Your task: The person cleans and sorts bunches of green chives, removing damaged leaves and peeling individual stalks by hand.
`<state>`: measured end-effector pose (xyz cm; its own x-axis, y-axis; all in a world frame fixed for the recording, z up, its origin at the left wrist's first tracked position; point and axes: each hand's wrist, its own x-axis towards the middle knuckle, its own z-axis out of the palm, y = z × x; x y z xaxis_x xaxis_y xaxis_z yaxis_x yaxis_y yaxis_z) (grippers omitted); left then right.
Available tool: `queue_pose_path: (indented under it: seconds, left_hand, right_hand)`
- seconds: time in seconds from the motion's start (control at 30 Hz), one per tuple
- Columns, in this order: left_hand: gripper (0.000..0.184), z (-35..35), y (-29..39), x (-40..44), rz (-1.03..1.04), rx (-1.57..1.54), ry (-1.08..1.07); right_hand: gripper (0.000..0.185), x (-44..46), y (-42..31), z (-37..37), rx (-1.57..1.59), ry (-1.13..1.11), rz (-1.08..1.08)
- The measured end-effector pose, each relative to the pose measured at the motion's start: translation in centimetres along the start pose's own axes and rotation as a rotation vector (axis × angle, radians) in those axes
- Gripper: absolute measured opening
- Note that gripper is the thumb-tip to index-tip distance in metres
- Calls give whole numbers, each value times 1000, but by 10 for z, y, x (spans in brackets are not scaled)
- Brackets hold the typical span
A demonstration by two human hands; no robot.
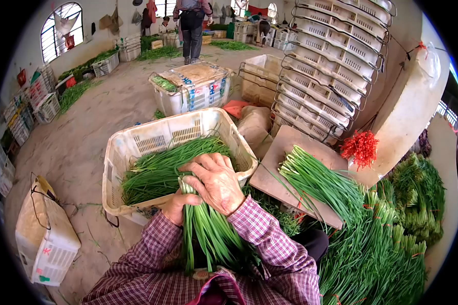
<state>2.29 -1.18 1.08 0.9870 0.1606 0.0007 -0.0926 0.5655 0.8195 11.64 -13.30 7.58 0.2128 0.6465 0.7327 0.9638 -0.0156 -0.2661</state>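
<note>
A bunch of green chives (207,223) hangs from my hands in front of my chest, pale stem ends up and leaves drooping toward my lap. My left hand (175,206) is closed around it just below the ends. Across the top lies my right hand (216,183), its fingers bent over the stem ends and its palm hiding part of them. Just beyond my hands, a white plastic crate (160,133) holds loose chives (163,170). A bundle of chives (318,178) rests on a board (269,175) to my right.
Tied chive bundles (376,249) are heaped at my right. Red ties (360,148) hang by a tall stack of crates (331,66). A lidded crate (196,86) stands ahead, another crate (48,239) at left. A person (191,30) stands farther back.
</note>
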Motion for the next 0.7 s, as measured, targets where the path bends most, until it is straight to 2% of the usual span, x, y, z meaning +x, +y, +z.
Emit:
queue_pose_path:
  seconds: [0.03,0.07,0.1,0.17,0.2,0.23,0.27,0.3,0.33,0.37,0.4,0.43,0.47,0.5,0.57,0.6,0.63,0.7]
  left_hand:
    - [66,1,-1,-1,-6,41,3]
    - [62,1,-1,-3,-20,28,-44]
    - [62,4,-1,-4,-20,28,-48]
    - [56,12,-1,-7,-61,186,-5]
    - [53,16,-1,-6,-64,178,-16]
    - [53,16,0,-4,-70,181,-15]
    - [50,15,2,1,-37,154,-108]
    - [47,14,4,5,-6,124,-197]
    - [36,10,9,11,6,44,-202]
    - [26,34,35,1,70,19,-63]
    - [25,33,49,3,195,73,77]
    - [23,33,67,7,260,74,-5]
    - [23,24,84,11,316,92,110]
    - [25,26,103,15,460,140,50]
    - [22,10,149,24,654,252,47]
    - [24,5,164,23,632,49,-6]
    - [24,-3,178,23,635,66,2]
    - [24,-21,202,26,643,-184,-213]
  right_hand:
    - [17,1,3,1,-35,-27,-85]
    - [21,1,7,2,-5,-132,-71]
    - [21,2,9,3,-9,-130,-70]
    - [21,4,11,2,26,-338,-2]
    - [27,8,14,-1,93,-426,36]
    - [27,10,17,-3,97,-423,41]
    - [32,12,20,-4,351,-263,81]
    - [39,13,22,-6,605,-99,122]
    - [56,11,24,-12,682,-109,127]
    - [74,6,23,-13,862,-163,246]
    - [83,-1,17,-16,925,-195,263]
    - [92,-9,11,-18,994,-231,281]
    - [101,-17,12,-15,847,-323,309]
    - [97,-30,17,-8,635,-294,220]
    - [88,-55,32,-5,486,-337,354]
    - [78,-64,37,-7,415,-361,428]
    - [68,-73,43,-11,339,-379,499]
    - [55,-110,80,4,202,-274,397]
